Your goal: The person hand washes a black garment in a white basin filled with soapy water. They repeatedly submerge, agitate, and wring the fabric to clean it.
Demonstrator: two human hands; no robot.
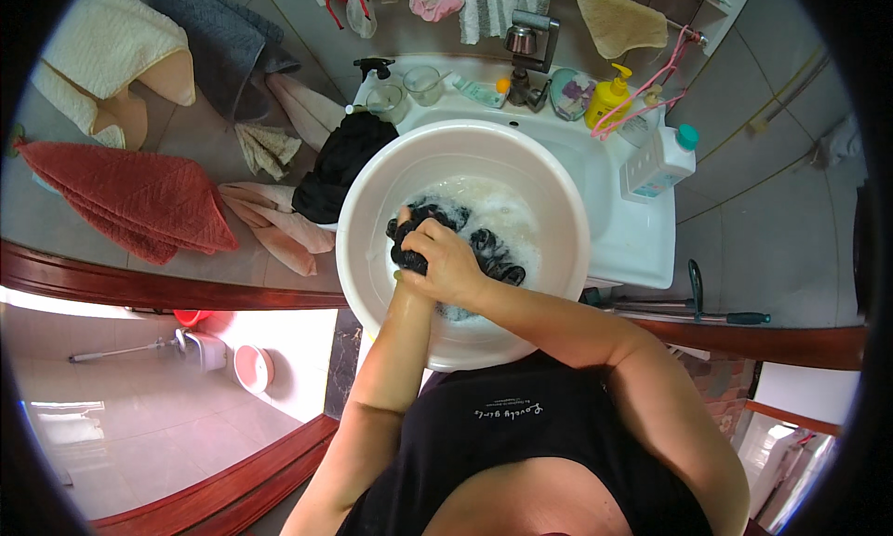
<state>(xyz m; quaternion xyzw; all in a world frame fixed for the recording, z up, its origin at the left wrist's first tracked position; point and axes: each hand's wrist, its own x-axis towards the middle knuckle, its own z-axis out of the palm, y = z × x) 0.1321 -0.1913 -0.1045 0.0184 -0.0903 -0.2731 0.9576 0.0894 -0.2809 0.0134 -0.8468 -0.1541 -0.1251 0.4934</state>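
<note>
A large white plastic basin (558, 187) rests on the washbasin and holds cloudy, sudsy water. Both of my hands are inside it, gripping a bunched wet black cloth (410, 257). My right hand (446, 260) lies over the cloth with its fingers curled around it. My left hand (404, 278) is mostly hidden under the right one; a thumb or finger shows at the cloth's upper edge. More twisted black fabric (495, 257) floats in the suds just right of my hands. Outside the basin, a dry-looking black garment (349, 159) is heaped against its left rim.
The white washbasin (628, 236) carries a faucet (524, 89), glass cups (423, 86), a tube (479, 93), a yellow pump bottle (608, 100) and a white bottle with a teal cap (658, 165). Towels hang at the left, among them a red one (139, 197). A mop handle (725, 318) lies right.
</note>
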